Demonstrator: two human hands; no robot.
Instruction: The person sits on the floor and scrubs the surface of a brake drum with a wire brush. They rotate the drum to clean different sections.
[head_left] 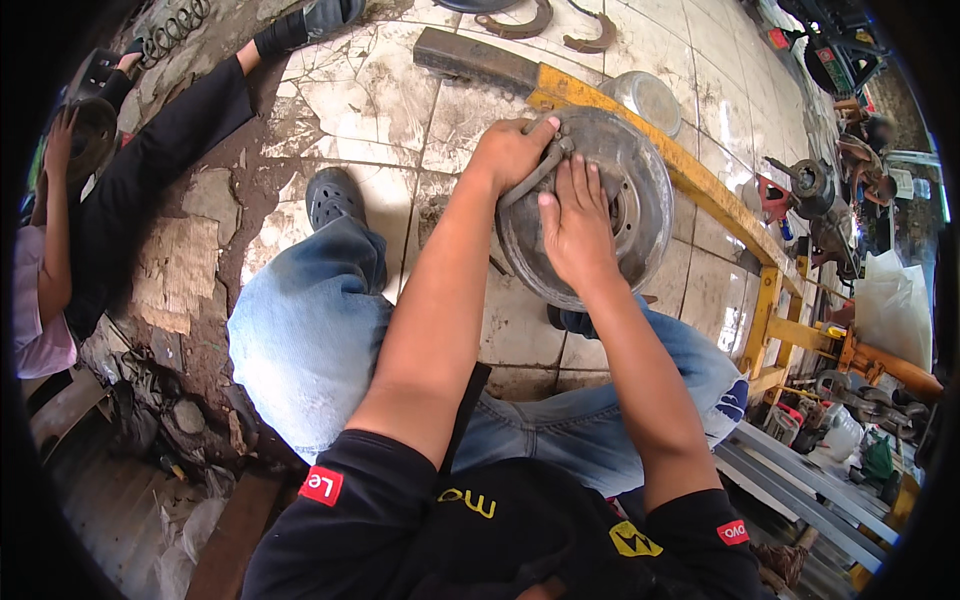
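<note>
A round, dished grey metal plate point(645, 240), like a brake drum or its backing plate, is tilted up in front of me between my knees. It has a holed centre. My left hand point(508, 152) is closed at its upper left edge, the thumb lying on top and the other fingers mostly hidden. Along that hand runs a curved, dark metal piece point(530, 182) with a small fitting near its upper end. My right hand point(580, 225) lies flat across the inner face of the plate, fingers stretched out, their tips close to the fitting.
A yellow metal frame point(690, 180) with a dark beam end crosses behind the plate, beside a round metal can point(645, 100). Curved brake shoes point(520, 22) lie on the tiles. Another person's leg point(160, 180) reaches in at left. Tools and parts point(850, 420) clutter the right.
</note>
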